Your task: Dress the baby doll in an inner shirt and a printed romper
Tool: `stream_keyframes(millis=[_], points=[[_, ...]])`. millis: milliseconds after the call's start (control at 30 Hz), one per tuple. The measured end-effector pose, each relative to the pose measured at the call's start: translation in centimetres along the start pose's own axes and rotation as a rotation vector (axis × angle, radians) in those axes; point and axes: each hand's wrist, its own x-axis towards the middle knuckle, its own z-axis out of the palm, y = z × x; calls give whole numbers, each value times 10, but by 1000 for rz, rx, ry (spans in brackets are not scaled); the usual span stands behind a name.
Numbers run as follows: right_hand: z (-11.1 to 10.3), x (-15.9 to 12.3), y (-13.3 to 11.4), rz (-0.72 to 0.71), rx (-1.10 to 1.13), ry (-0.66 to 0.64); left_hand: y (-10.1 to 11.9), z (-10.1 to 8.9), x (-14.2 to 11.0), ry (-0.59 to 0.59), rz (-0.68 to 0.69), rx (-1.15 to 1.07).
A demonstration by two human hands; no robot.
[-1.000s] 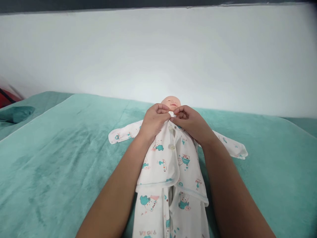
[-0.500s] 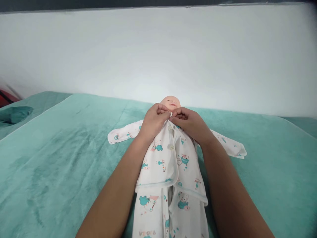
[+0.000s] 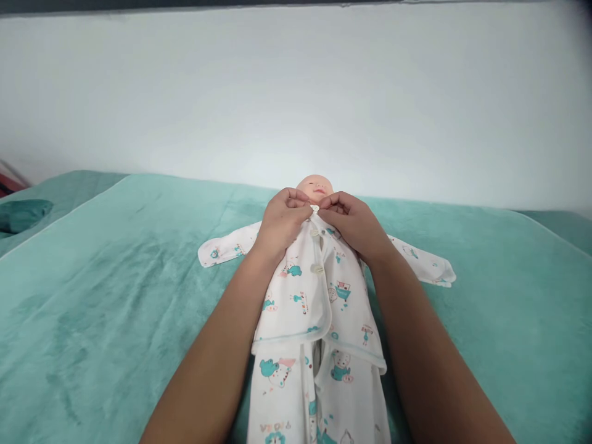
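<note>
A baby doll (image 3: 314,185) lies on its back on a teal blanket (image 3: 115,277), its head away from me. It wears a white printed baby jacket (image 3: 305,296) with small buttons down the front and matching trousers (image 3: 296,394). My left hand (image 3: 281,222) and my right hand (image 3: 354,225) meet at the jacket's collar just under the doll's chin. Both are closed in a pinch on the collar edges around the top button. The sleeves spread out flat to either side.
A white wall (image 3: 296,92) rises just behind the blanket. At the far left edge lie a dark teal folded cloth (image 3: 21,213) and something red (image 3: 7,182). The blanket stretches wide on both sides of the doll.
My hands have stayed pinched at the collar, their fingers shifting slightly. The view has drifted a little, so the doll sits slightly higher and left in the picture.
</note>
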Motion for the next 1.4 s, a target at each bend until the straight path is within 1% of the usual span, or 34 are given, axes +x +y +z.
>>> stream_keyframes(millis=[100, 267, 367, 433, 567, 633, 700, 767, 867, 933, 1067, 1167, 1233, 1333, 1400], points=[[2, 3, 3, -11, 42, 39, 1, 0, -1, 24, -6, 28], [-2, 5, 2, 7, 65, 80, 2, -1, -2, 50, 109, 177], [-9, 3, -5, 21, 14, 67, 4, -1, -9, 29, 122, 251], [-15, 0, -12, 20, -55, 19, 5, -2, -16, 26, 124, 295], [-26, -11, -28, 38, -280, -200, 2, -5, -31, 37, 203, 341], [-29, -19, -38, 78, -413, -299, -2, -8, -38, 13, 245, 344], [-27, -27, -48, 116, -523, -358, -4, -12, -42, -34, 259, 333], [-23, -36, -55, 123, -624, -354, -5, -16, -44, -89, 243, 319], [-13, -45, -61, 95, -742, -274, -4, -21, -44, -167, 213, 304], [-7, -48, -62, 80, -768, -235, -4, -23, -44, -190, 207, 285], [-3, -53, -58, 87, -687, -165, -4, -27, -46, -183, 231, 220], [-2, -59, -47, 119, -526, -78, -3, -29, -47, -184, 246, 175], [0, -65, -34, 133, -345, -11, -1, -28, -48, -185, 231, 184], [6, -75, -16, 143, 9, 86, 1, -26, -49, -183, 212, 223], [10, -81, -7, 136, 156, 132, 2, -24, -50, -188, 214, 232]])
